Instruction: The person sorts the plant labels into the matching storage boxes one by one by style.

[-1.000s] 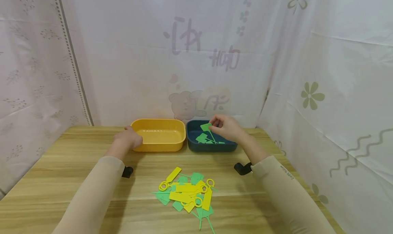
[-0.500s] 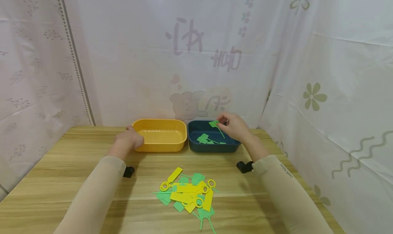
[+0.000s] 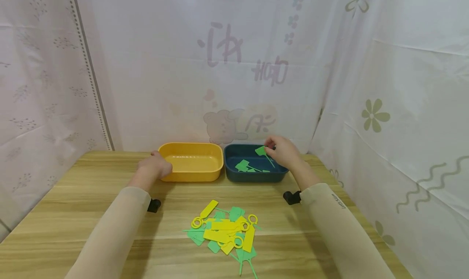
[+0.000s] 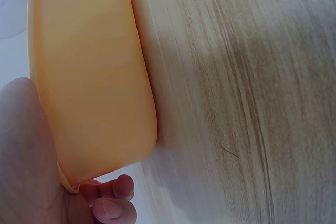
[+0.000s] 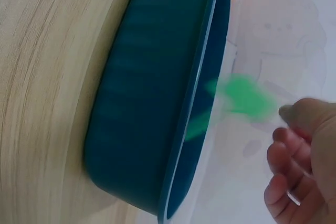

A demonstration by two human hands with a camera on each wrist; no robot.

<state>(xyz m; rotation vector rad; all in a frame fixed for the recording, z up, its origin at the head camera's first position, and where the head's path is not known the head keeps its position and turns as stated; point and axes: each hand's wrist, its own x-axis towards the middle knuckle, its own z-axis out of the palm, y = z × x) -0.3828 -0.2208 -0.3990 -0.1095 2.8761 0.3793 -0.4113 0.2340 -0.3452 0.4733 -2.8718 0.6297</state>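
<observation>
My left hand [image 3: 154, 166] grips the left end of a yellow plastic bin [image 3: 190, 176]; the bin's rim runs between thumb and fingers in the left wrist view. Over the right part of a dark blue bin [image 3: 253, 176] is my right hand [image 3: 287, 152], fingers loosely bent. A green tag [image 5: 244, 98] with a thin stem is just off its thumb tip, blurred in the right wrist view while the hand stays sharp, so it looks released in mid-air. Several green tags [image 3: 242, 165] lie inside the blue bin. Nothing shows inside the yellow bin.
A loose pile of yellow tags with rings [image 3: 220, 226] and green tags [image 3: 246, 254] lies on the wooden table [image 3: 176, 262] in front of the bins. Both bins stand side by side before a patterned curtain [image 3: 165, 67]. Black wrist-camera mounts [image 3: 292, 197] jut from the sleeves.
My right hand has moved right across the blue bin with the green tag, which now looks let go and a little lower. My left hand stays on the yellow bin.
</observation>
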